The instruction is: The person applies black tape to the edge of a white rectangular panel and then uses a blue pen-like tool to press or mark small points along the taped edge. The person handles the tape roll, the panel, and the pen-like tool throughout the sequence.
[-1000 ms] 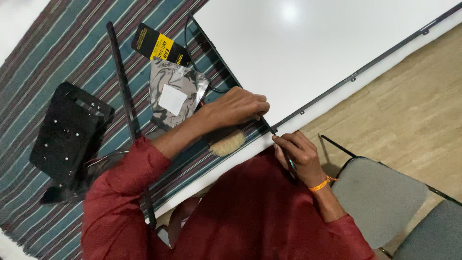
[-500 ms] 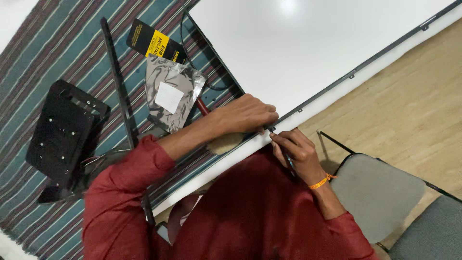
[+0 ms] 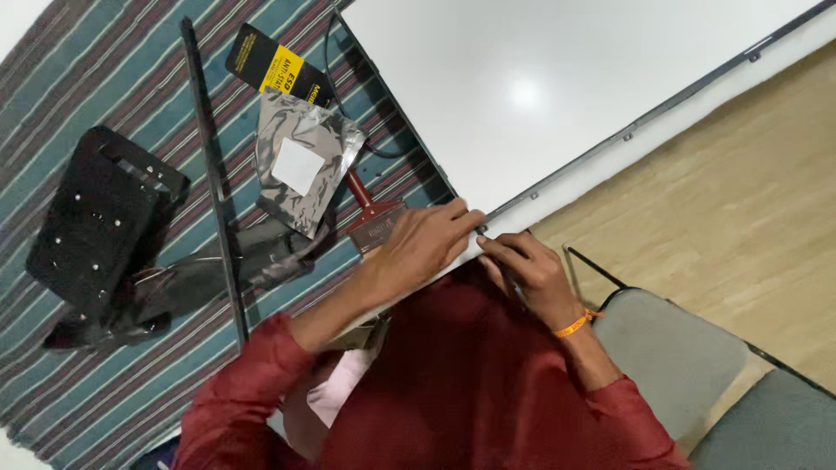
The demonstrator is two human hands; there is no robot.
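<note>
White panel (image 3: 557, 96) lies flat on the striped mat (image 3: 104, 78), dark metal edge strip (image 3: 644, 122) running along its lower-right side. Both hands meet at the strip's near end, at the panel's corner.

Left hand (image 3: 422, 244): fingers curled down onto the panel corner, fingertips at the strip end. Grip closed on the edge, nothing else held as far as I can see.
Right hand (image 3: 527, 270): fingers pinched together right at the strip end, touching the left fingertips. Looks like a thin dark tool under the fingers; too hidden to confirm. Orange wristband (image 3: 575, 326) on that wrist.

Versus 0.5 s ago: hands at the same corner, left hand shifted slightly so the red-handled brush (image 3: 370, 213) beside it now shows more.

Around: silver antistatic bag (image 3: 300, 161) just left of the brush, black-and-yellow packet (image 3: 279, 65) above it, long black bar (image 3: 209, 165) across the mat, black perforated bracket (image 3: 100, 213) far left. Grey chair (image 3: 670, 352) at right, cut off by the frame.

Contact point itself is covered by the fingers.
</note>
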